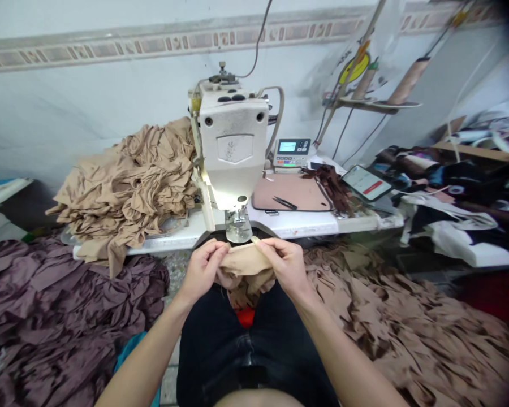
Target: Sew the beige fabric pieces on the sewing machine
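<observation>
Tan cloth (246, 260) — left fingers (216, 255), right fingers (268, 250) pinching.

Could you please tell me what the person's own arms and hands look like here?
The left hand and right hand are both ungloved. The left forearm and right forearm are bare, with no sleeve, watch or bracelet visible, and no ring stands out.

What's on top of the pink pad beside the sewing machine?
A black tool, maybe thread snips, and a pale scrap lie on the pink pad. Dark brown strips overlap its upper right corner; whatever is beneath them is hidden.
</observation>
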The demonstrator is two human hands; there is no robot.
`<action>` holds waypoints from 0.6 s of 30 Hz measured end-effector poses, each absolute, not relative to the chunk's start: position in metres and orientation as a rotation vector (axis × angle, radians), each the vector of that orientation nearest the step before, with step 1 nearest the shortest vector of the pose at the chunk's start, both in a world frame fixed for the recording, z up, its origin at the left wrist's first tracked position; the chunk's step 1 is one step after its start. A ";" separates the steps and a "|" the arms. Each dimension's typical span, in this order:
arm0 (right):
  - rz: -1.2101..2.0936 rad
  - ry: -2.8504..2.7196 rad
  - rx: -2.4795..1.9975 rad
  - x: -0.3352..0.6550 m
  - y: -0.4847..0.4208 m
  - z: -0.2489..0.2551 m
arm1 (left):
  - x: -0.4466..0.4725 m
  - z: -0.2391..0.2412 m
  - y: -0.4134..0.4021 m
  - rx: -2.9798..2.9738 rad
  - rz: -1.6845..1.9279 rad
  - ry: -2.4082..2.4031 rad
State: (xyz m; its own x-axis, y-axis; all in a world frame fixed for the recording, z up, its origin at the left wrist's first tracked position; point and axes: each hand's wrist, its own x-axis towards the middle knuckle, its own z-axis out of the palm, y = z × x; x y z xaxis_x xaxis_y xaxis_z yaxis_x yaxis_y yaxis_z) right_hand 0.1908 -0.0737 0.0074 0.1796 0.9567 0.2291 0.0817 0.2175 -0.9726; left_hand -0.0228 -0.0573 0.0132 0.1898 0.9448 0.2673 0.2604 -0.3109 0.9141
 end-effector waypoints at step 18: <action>1.119 -0.919 -1.081 0.199 -0.038 -0.003 | -0.003 0.021 -0.025 1.391 1.322 1.205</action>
State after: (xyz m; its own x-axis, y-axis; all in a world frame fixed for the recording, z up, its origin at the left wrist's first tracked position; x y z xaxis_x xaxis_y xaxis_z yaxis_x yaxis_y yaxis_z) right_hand 0.1994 -0.0381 -0.0030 0.2072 0.9776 0.0369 -0.2264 0.0846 -0.9704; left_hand -0.0033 -0.0246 0.0215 -0.0225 0.9836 0.1787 0.0874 -0.1762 0.9805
